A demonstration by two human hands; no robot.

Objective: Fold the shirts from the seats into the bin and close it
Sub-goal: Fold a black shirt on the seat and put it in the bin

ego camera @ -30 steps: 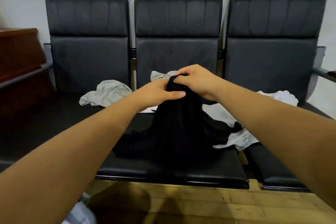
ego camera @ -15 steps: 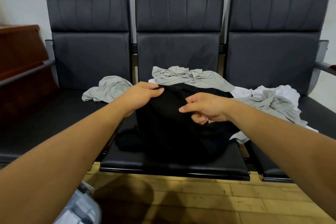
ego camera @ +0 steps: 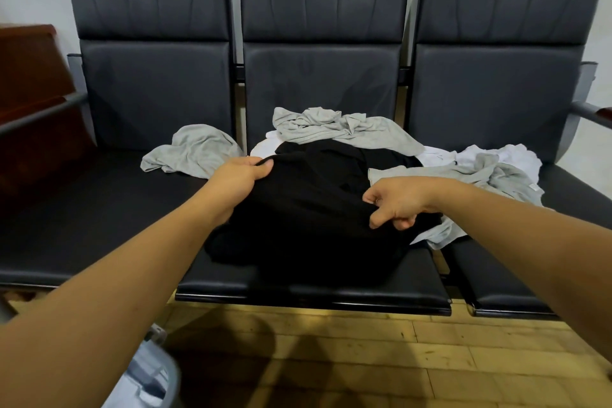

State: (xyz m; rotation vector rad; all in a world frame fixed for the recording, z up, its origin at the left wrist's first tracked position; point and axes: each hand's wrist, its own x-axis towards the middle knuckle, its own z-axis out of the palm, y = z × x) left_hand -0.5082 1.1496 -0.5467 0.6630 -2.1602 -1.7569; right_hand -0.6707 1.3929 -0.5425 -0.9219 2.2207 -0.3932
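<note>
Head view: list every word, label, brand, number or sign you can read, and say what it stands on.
No text can be read anywhere.
Pale tag on the right grey shirt: too small to read.
Tiny dark mark on the white shirt: too small to tell.
Black shirt, seats, bin: no lettering shows.
</note>
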